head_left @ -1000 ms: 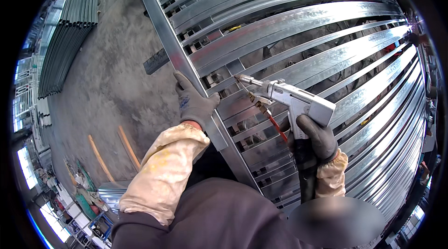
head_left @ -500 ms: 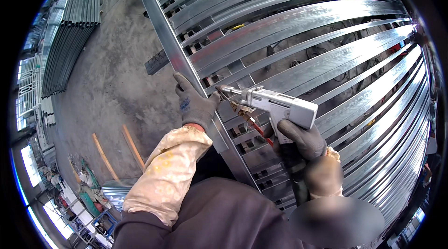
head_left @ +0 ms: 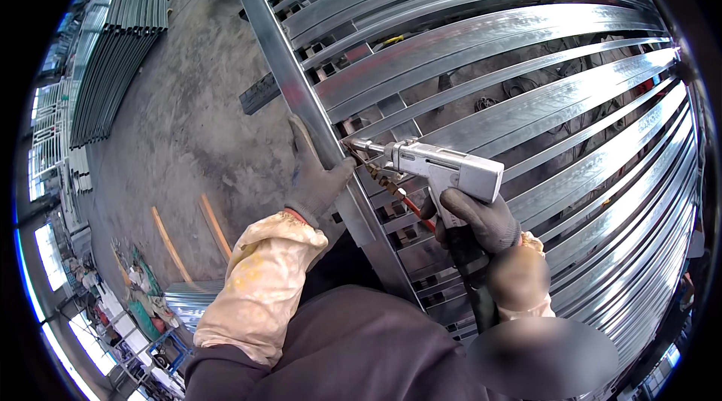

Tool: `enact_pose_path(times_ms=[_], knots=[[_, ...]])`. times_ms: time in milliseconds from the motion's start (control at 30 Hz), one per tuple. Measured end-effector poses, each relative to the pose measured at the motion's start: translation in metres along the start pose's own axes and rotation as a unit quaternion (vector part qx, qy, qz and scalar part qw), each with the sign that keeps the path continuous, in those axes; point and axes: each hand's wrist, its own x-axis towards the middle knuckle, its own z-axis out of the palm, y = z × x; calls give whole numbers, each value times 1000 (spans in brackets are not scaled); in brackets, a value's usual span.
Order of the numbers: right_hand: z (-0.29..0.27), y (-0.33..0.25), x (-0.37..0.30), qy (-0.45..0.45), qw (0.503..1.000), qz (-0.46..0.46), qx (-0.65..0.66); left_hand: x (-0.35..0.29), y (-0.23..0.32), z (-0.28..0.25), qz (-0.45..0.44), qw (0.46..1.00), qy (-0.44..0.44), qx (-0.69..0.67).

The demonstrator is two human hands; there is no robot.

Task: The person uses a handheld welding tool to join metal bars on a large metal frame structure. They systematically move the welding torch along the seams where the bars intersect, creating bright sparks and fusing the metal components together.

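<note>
My right hand (head_left: 481,217), in a dark glove, is wrapped round the grip of a silver handheld welding gun (head_left: 451,168). The gun's narrow nozzle points left, its tip at the inner edge of a galvanized steel side rail (head_left: 293,85), where a crossbar meets it. My left hand (head_left: 320,179), also gloved, lies against the outer side of that rail with fingers stretched out. Its thumb reaches onto the rail close to the nozzle tip. A thin wire feed tube with brass fittings (head_left: 387,184) and a red section runs below the nozzle toward my right hand.
Long parallel steel bars (head_left: 526,96) fill the right side, with cables on the floor under them. Stacked steel profiles (head_left: 120,63) stand at the far left. Two wooden strips (head_left: 216,224) lie on the concrete floor (head_left: 203,100). A dark block (head_left: 259,93) juts out beside the rail.
My left hand's fingers have straightened and spread along the rail. The gun has shifted slightly left, its nozzle tip now at the rail. The whole view has moved a little.
</note>
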Motion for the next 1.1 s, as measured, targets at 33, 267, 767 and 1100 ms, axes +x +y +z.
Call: enact_pose_path(times_ms=[33,267,767,1100], knots=[[-1,0,0,-2,1000,8,-1,-4,10,-3,-82,990,-50,-103],[2,3,3,4,1000,-23,-5,2,-122,29,94,988,17,-121],[6,-4,3,-10,999,-15,-38,-3,-60,38,193,965,147,-98],[2,-1,4,-17,997,-38,-71,-4,-60,39,131,966,111,-191]])
